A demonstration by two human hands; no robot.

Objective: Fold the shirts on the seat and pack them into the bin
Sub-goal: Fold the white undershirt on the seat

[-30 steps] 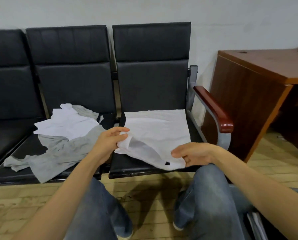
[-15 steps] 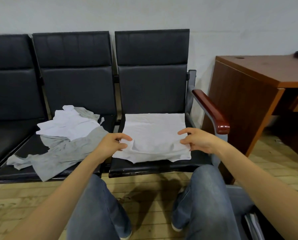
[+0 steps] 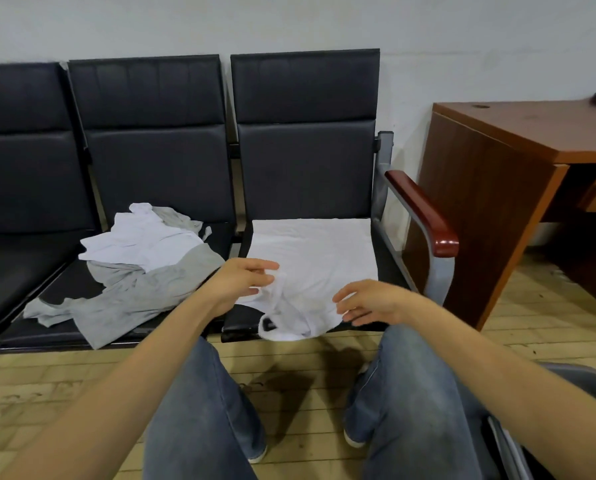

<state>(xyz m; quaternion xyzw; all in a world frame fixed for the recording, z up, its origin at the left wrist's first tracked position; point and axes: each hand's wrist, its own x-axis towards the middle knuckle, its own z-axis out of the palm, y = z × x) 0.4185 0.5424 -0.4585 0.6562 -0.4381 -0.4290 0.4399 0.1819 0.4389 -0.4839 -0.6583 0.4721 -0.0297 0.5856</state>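
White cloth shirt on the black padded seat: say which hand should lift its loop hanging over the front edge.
Probably the left hand: it pinches the white cloth shirt just above the hanging loop. The right hand is open at the shirt's near right edge, farther from it.

**Shirt Half-Folded on Waiting-Room Seat**

A person's left hand [image 3: 241,282] pinches bunched fabric at the near left edge of a white shirt [image 3: 310,258] spread on the end seat [image 3: 391,271]. The right hand [image 3: 372,301], fingers relaxed, hovers at the shirt's near right edge. A grey shirt [image 3: 144,296] and another white garment [image 3: 140,244] lie crumpled on the neighbouring seat. A wooden desk [image 3: 480,202] stands at right.
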